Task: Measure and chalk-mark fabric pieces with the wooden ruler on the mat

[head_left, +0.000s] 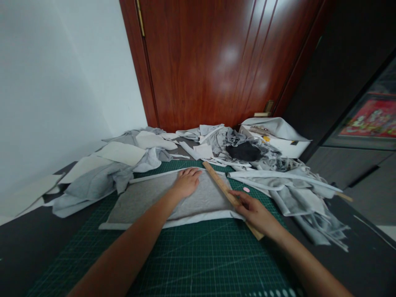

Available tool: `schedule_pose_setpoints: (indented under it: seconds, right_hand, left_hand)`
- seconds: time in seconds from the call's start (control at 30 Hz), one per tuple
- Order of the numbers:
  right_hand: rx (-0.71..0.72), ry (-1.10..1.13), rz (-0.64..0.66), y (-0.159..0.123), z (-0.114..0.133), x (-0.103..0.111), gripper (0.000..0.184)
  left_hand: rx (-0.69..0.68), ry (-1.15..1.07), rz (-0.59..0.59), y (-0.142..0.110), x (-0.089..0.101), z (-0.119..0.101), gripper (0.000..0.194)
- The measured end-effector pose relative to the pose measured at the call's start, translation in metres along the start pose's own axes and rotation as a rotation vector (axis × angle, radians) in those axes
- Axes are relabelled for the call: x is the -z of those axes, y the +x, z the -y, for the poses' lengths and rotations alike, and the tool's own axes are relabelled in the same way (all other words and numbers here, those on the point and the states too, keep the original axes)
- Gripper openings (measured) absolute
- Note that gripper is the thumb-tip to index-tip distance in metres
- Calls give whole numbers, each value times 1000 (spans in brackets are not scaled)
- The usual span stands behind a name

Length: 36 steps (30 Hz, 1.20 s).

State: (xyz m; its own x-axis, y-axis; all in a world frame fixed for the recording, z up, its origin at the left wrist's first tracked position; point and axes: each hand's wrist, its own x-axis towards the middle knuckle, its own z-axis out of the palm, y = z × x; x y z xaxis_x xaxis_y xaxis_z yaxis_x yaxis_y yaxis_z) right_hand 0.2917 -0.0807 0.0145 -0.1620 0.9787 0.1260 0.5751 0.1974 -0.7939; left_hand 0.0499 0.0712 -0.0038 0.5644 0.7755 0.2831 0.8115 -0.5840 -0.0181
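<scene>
A grey piece of fabric [148, 200] with pale folded borders lies spread on a green cutting mat [185, 255]. My left hand [187, 181] rests flat on the fabric near its far edge, fingers stretched out. Across the fabric's right end a wooden ruler [219, 182] lies at a slant, its near end over the mat. My right hand [252, 208] grips the ruler around its middle, thumb and fingers at its edges. Just right of the ruler sits a small pink oval piece [246, 189], perhaps chalk.
Grey cloth [93, 185] and cream paper pieces [120, 154] are heaped at the left. Fabric scraps [297, 189] and a black cloth [243, 152] pile up at the right, by a white box [287, 146]. A wooden door [204, 62] stands behind the table.
</scene>
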Motion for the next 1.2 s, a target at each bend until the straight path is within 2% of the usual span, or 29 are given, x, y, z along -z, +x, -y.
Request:
schedule_pose_setpoints:
  seconds: [0.13, 0.33, 0.47, 0.73, 0.9, 1.2]
  right_hand:
    - [-58, 137, 102, -15, 9, 1, 59]
    - [-117, 353, 157, -42, 21, 0, 60]
    - [-217, 465, 112, -43, 26, -8, 62]
    - [-249, 607, -17, -39, 27, -46, 67]
    - [-253, 636, -54, -40, 32, -58, 65]
    - [-333, 614, 205, -29, 46, -72, 75]
  left_hand:
    - [16, 4, -11, 1, -2, -1, 44]
    - [49, 1, -14, 1, -4, -3, 45]
    - [57, -3, -10, 2, -3, -2, 46]
    - [42, -7, -20, 1, -5, 1, 46]
    - [28, -27, -24, 0, -3, 0, 45]
    - [12, -61, -37, -3, 3, -3, 42]
